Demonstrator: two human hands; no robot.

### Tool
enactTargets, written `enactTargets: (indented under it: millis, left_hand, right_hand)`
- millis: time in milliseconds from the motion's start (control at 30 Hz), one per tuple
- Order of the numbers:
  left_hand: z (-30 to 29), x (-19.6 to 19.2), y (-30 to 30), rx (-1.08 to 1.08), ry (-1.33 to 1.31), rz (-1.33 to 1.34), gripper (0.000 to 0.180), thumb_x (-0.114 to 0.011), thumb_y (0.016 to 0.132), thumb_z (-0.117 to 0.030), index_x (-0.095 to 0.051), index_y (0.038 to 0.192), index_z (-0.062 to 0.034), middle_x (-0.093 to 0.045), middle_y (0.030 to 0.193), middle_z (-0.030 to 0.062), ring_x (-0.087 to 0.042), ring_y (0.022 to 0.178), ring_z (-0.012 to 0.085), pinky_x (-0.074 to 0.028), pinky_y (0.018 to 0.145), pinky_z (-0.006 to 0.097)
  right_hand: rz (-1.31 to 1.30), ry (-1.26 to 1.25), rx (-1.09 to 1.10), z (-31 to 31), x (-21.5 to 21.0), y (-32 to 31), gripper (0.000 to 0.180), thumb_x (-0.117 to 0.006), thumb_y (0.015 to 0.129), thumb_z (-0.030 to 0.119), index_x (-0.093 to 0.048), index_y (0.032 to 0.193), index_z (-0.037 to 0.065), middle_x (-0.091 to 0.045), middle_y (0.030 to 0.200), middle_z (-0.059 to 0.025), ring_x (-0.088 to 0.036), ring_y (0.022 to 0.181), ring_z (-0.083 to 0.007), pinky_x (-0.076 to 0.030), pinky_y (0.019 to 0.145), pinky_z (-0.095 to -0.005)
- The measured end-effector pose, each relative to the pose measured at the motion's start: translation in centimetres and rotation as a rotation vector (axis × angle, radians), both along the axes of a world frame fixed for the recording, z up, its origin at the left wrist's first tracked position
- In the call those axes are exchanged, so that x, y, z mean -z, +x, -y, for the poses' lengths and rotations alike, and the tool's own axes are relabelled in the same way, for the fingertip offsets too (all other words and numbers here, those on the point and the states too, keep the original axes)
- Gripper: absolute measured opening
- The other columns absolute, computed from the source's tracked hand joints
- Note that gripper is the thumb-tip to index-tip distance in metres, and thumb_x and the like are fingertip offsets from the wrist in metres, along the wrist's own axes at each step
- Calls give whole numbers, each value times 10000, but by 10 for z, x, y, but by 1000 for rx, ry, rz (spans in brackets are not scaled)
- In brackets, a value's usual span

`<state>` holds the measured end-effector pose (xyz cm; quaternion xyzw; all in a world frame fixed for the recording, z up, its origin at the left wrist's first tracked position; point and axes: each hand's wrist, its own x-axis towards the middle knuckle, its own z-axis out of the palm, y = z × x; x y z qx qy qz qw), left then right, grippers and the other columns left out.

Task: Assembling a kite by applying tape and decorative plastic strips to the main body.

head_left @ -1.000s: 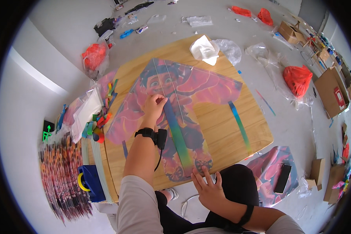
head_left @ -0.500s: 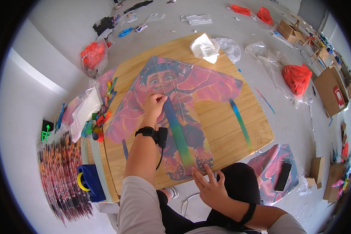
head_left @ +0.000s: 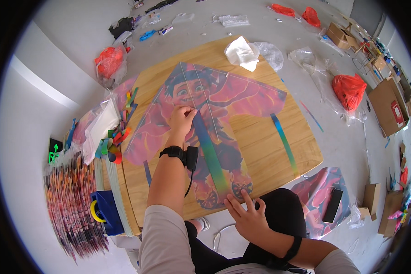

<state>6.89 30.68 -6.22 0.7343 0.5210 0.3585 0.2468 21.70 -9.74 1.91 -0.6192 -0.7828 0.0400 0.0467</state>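
Note:
A kite point(head_left: 255, 98) with a printed cartoon figure lies flat on the wooden table point(head_left: 265, 141), thin rods running across it. Down its middle stretches a ribbon strip point(head_left: 208, 153) that fades from blue through green to yellow. My left hand point(head_left: 182, 119) pinches the strip's blue upper end, thumb and fingertips together, just under the figure's face. My right hand point(head_left: 249, 217) rests its spread fingertips on the kite's lower edge, beside the strip's yellow end. Another blue-to-yellow strip point(head_left: 285, 146) hangs from the right wing, and a dark strip point(head_left: 147, 173) shows under the left wing.
Coloured ribbon pieces point(head_left: 118, 137) and white sheets point(head_left: 101, 125) lie at the left edge. Below them are a stack of printed kite sheets point(head_left: 75, 205) and a blue tape dispenser point(head_left: 106, 212). Crumpled white paper point(head_left: 242, 52) sits at the far edge. A phone point(head_left: 333, 205) lies at right.
Both hands keep their places on the strip and the kite. The view has shifted very slightly; nothing else visibly moved.

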Motion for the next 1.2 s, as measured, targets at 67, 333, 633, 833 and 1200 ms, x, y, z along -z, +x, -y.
enactTargets:
  millis: [67, 333, 633, 833, 1200]
  left_hand:
    - [0, 0, 0, 3, 13, -7, 181, -786, 833, -249, -761, 897, -82, -650, 1001, 52, -658, 873, 218, -495, 779, 347]
    - [4, -5, 1, -68, 17, -93, 148, -785, 814, -353, -752, 869, -219, -660, 1015, -39, -640, 960, 198, -354, 887, 438]
    - [9, -16, 14, -152, 32, -150, 196, -764, 828, -355, -698, 924, -198, -669, 968, -34, -631, 990, 212, -352, 891, 464]
    - [5, -23, 17, -374, 119, -2, 154, -673, 919, -200, -667, 1016, -80, -685, 915, 74, -650, 874, 282, -494, 773, 416]
    - [104, -30, 21, 202, 304, -735, 554, -418, 1056, -323, -413, 1449, 67, -411, 1517, 261, -399, 1403, 403, -310, 1161, 475]
  right_hand:
    - [13, 14, -6, 0, 0, 0, 640, -606, 806, 178, -513, 1439, 145, -407, 1547, -21, -386, 1411, -326, -379, 935, -612]
    - [20, -18, -11, 0, -2, -3, 624, -601, 830, 188, -501, 1444, 143, -395, 1553, -34, -381, 1414, -333, -373, 936, -620]
    - [16, -18, 8, -1, -1, -3, 633, -600, 833, 184, -486, 1454, 141, -388, 1557, -35, -381, 1413, -343, -359, 944, -634]
    - [6, -40, 3, 0, -1, -5, 645, -601, 846, 192, -461, 1474, 136, -372, 1563, -50, -371, 1417, -348, -400, 903, -640]
    - [-20, 31, 3, 4, 8, -2, 613, -589, 844, 191, -501, 1447, 124, -393, 1551, -72, -369, 1403, -367, -387, 910, -636]
